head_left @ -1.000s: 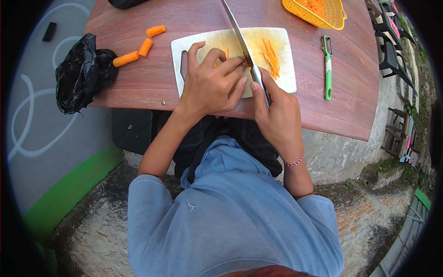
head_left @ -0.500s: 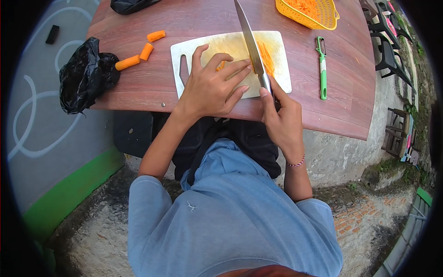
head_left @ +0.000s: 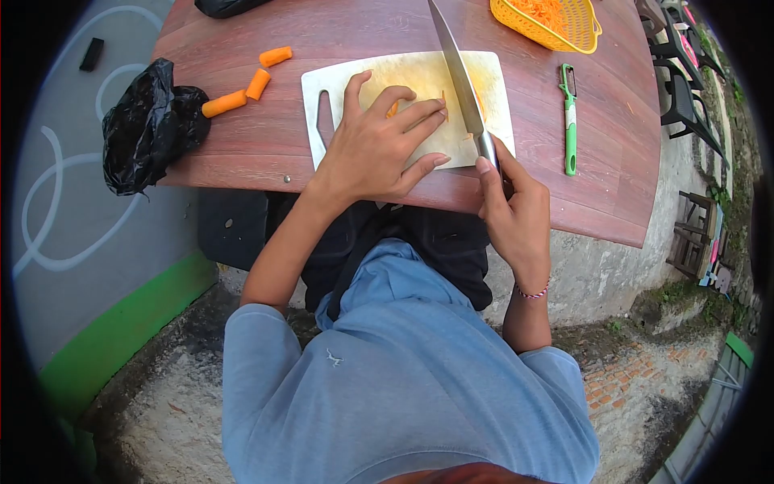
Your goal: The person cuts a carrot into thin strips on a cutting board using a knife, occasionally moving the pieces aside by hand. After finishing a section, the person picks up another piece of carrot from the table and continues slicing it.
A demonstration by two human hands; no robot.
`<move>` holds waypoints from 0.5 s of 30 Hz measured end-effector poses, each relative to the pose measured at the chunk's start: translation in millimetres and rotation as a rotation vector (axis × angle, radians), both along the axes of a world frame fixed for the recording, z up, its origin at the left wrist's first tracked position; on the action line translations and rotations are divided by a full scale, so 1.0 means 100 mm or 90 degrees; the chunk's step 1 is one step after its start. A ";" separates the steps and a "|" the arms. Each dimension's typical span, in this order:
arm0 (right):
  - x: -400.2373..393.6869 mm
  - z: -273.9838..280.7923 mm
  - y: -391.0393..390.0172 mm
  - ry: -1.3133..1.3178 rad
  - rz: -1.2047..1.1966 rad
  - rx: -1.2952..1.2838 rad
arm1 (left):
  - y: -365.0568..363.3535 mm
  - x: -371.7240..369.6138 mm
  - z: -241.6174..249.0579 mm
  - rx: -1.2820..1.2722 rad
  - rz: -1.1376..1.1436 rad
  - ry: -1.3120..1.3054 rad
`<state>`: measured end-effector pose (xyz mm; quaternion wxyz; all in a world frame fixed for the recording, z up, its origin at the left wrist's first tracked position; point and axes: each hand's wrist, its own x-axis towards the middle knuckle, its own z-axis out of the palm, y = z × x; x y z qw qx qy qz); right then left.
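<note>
A large kitchen knife [head_left: 459, 77] is in my right hand [head_left: 516, 208], fingers wrapped round its handle and blade pointing away from me. It hangs over the right half of a white cutting board [head_left: 493, 141]. My left hand [head_left: 371, 149] lies over the middle of the board, fingers bent and spread. Its fingertips press on thin carrot slices [head_left: 443, 101], mostly hidden beneath them, just left of the blade. More carrot [head_left: 393, 110] shows between the fingers. Cut carrot strips [head_left: 481, 98] lie right of the blade, partly covered by it.
Several carrot pieces [head_left: 258, 84] lie left of the board beside a black plastic bag [head_left: 153, 129]. A green-handled peeler [head_left: 570, 121] rests at the right. Behind it, a yellow basket [head_left: 584, 36] holds shredded carrot [head_left: 542, 13]. The wooden table's front edge [head_left: 597, 230] is near me.
My right hand has moved the knife to the right, away from my left fingertips. The blade now covers most of the cut strips. My left hand has barely shifted.
</note>
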<state>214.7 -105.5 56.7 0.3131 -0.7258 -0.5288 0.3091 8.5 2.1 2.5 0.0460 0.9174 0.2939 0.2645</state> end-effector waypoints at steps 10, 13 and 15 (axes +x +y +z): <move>-0.12 -0.03 0.00 0.085 0.047 0.029 | 0.04 -0.07 0.02 0.028 0.054 -0.189; -0.08 0.00 0.07 0.086 0.013 -0.049 | 0.03 -0.16 0.09 -0.047 0.030 -0.251; -0.03 0.02 0.10 0.063 0.006 -0.052 | 0.00 -0.24 0.16 -0.053 0.011 -0.232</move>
